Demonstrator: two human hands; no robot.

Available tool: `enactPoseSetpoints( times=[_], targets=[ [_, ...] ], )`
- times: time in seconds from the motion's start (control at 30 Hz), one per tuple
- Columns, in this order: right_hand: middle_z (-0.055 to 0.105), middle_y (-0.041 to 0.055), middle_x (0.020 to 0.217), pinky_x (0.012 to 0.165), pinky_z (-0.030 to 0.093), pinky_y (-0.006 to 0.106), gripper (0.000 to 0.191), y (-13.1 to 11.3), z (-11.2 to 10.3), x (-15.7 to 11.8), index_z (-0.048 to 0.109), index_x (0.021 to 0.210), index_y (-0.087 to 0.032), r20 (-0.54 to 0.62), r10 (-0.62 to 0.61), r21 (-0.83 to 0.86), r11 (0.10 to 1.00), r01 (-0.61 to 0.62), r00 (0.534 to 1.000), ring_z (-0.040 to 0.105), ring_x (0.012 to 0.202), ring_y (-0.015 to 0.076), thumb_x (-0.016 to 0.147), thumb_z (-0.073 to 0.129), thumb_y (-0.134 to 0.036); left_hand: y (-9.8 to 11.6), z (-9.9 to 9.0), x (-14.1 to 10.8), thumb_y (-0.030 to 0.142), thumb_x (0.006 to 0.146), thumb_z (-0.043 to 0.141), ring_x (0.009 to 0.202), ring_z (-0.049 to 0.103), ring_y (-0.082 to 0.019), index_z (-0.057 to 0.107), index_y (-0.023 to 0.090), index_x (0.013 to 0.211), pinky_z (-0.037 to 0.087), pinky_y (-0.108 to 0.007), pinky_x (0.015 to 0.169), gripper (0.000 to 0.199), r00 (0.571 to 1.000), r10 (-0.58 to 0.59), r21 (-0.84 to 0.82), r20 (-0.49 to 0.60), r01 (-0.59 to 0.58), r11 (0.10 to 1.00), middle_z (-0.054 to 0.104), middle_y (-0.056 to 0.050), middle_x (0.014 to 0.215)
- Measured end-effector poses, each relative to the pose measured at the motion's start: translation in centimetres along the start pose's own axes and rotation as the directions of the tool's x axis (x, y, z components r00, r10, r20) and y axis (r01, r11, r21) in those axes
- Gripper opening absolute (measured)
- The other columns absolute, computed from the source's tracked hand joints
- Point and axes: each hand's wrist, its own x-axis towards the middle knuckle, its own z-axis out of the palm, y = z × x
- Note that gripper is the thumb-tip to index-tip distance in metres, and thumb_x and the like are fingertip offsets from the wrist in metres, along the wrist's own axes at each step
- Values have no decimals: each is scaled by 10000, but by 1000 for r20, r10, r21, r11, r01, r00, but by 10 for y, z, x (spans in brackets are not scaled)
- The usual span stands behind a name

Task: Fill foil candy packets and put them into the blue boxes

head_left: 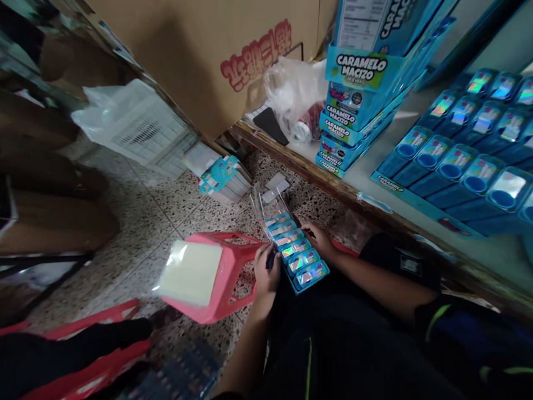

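Dark clothing (pixel 350 344) lies nearest, at 5 o'clock. Beyond it, just below centre: blue tray (pixel 311 285), one row of packs (pixel 302 259) loaded. Clear film (pixel 259 206) extends past its 11 o'clock end; enclosure judged incomplete. Left hand (pixel 266 268) grips the 9 o'clock edge; right hand (pixel 320 241) meets the 2 o'clock edge, closure indeterminable.

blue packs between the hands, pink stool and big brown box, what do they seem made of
Blue rectangular packs: perhaps plastic, glossy; their labels look like foil, with rainbow glints. Coated card is possible.
Pink stool: likely moulded plastic, evenly coloured with openings in its frame.
Large brown box: apparently cardboard, matt, flat sides with red print.
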Motion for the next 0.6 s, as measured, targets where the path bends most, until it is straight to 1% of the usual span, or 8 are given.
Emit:
enactPoseSetpoints(
  times=[0.1,0.2,0.3,0.37,0.47,0.53,0.6],
  targets=[
    [666,80,1116,960,498,390,248,8,-1,1,669,1114,-226,40,13,16,1000,-14,999,618,1072,230,978,504,-352,-5,7,0,371,936,599,1100,663,-253,732,217,1134,539,-481,1024,285,998,-27,32,-65,29,999,710,-93,1150],
    [642,88,1238,1033,482,418,315,14,0,0,648,1228,-249,80,13,37,999,-16,997,592,1190,241,961,537,-373,-9,11,0,351,936,605,1067,672,-248,741,219,1114,551,-468,1008,260,995,-37,31,-88,40,999,720,-88,1117],
    [645,82,1293,1064,485,440,403,19,0,-3,623,1308,-271,119,10,61,998,-18,993,596,1225,252,930,595,-407,-13,13,-2,335,932,623,1090,661,-245,723,218,1171,549,-457,1013,285,994,-39,23,-104,41,999,701,-99,1155],
    [642,87,1333,1069,495,454,454,22,0,-4,597,1357,-279,131,11,76,997,-21,991,604,1240,261,931,597,-434,-15,14,-3,333,930,635,1127,644,-249,717,216,1185,533,-465,1036,292,992,-32,-21,-124,30,999,680,-108,1190],
    [621,110,1397,1091,488,476,507,27,-1,-5,549,1426,-268,153,2,91,996,-16,988,601,1279,271,954,564,-453,-18,16,-7,338,941,629,1122,638,-251,731,209,1127,528,-478,1034,248,988,-9,-81,-156,-4,997,675,-114,1170],
    [614,126,1420,1113,471,496,531,31,-3,-7,534,1449,-252,166,-5,55,998,-4,986,594,1301,278,964,544,-469,-19,17,-10,340,950,616,1078,652,-243,735,205,1090,552,-467,992,228,986,11,-81,-168,-25,996,684,-110,1123],
    [623,132,1418,1110,476,515,554,36,-5,-8,551,1441,-241,169,-9,-27,1000,13,986,604,1298,294,953,541,-503,-19,16,-14,338,956,602,1051,663,-236,729,202,1092,573,-449,951,229,983,30,-76,-181,-44,996,689,-109,1098]
  ],
)
